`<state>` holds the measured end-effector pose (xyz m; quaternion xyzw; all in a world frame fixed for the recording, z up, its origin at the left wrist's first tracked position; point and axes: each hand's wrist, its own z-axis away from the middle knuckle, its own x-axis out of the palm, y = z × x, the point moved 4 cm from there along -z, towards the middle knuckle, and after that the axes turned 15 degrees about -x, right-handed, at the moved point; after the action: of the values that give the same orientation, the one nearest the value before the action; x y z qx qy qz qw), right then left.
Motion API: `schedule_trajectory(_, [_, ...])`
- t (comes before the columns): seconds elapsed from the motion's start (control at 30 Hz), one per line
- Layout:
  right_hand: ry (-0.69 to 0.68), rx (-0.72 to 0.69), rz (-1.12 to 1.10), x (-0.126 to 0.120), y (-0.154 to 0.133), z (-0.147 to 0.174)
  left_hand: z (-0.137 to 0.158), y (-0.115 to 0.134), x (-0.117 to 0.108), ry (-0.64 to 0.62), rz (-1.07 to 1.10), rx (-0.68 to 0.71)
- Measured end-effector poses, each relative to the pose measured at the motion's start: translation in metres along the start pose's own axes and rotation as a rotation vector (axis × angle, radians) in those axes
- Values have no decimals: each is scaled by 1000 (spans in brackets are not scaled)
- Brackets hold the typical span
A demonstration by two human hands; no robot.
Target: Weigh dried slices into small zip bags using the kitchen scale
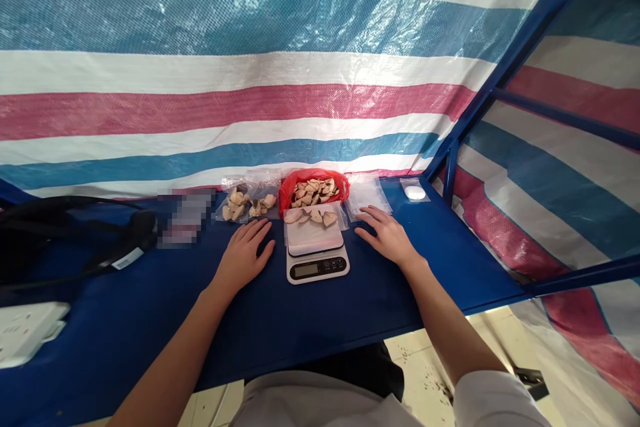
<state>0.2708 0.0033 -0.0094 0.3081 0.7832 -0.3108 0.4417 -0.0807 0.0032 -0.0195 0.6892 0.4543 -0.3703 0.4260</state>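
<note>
A white kitchen scale (319, 269) with a dark display stands on the blue table between my hands. Across its platform lies a clear plastic bag (311, 235) with several pale dried slices (316, 216) at its far end. Just behind it, a red plastic bag (286, 191) is open, full of similar slices. My left hand (245, 257) rests flat left of the scale, fingers spread, near two filled clear bags (235, 205). To the right, my right hand (387, 235) lies open, its fingers by a stack of flat clear bags (367, 195). Neither hand holds anything.
A small bag with a white round item (415, 193) lies at the back right. Black cables (125, 247) and a white power strip (30, 330) occupy the left side. Blue frame bars (451, 173) and striped sheeting (240, 107) enclose the table (320, 320).
</note>
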Motion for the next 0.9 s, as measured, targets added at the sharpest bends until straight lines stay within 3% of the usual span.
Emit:
schedule_trajectory(0.1, [-165,-6,99,16,-2,3,3,0,7,-64,-79,-6])
schedule_trajectory(0.2, [-244,19,111,25,-2,4,3,-1,11,-124,-126,-31])
schedule_trajectory(0.9, [-280,40,100,25,-1,5,2,-2,14,-204,-165,-83])
